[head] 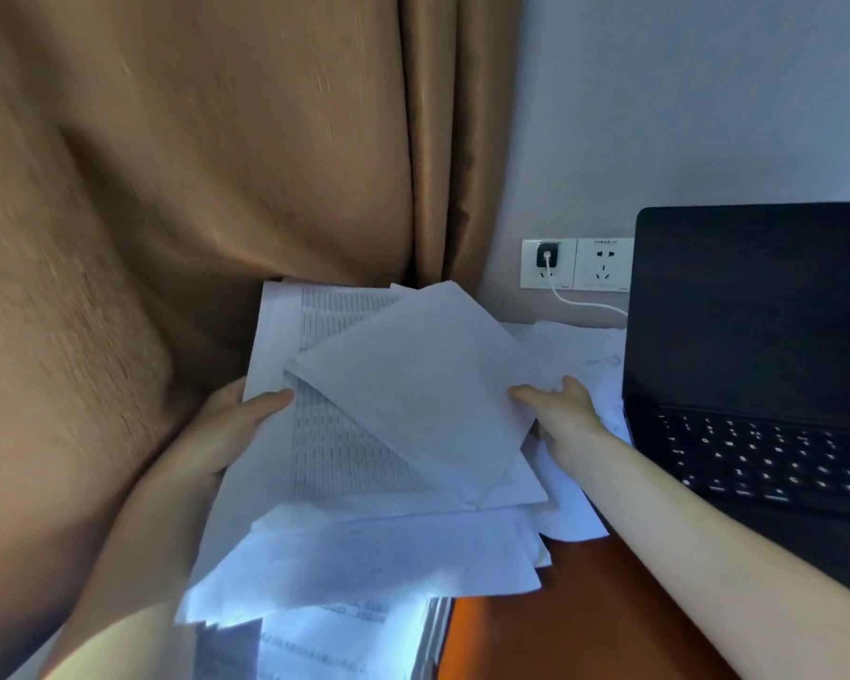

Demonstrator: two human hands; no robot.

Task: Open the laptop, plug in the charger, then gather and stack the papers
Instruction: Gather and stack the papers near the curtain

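A loose bundle of white papers (379, 434) is lifted above the desk at centre, its sheets fanned at different angles. My left hand (227, 429) grips the bundle's left edge, thumb on top. My right hand (560, 414) pinches the right edge of the top blank sheet (423, 385). More papers (590, 365) lie on the desk behind my right hand. The black laptop (756, 365) stands open at the right, its screen dark. A black charger plug (546, 255) sits in the wall socket, and its white cable (585, 302) runs behind the laptop.
A tan curtain (192, 188) hangs close at the left and behind the papers. A second socket (603, 265) next to the plug is unused. The orange-brown desk (560, 615) shows at the bottom right. Another stack of printed sheets (344, 640) lies at the bottom edge.
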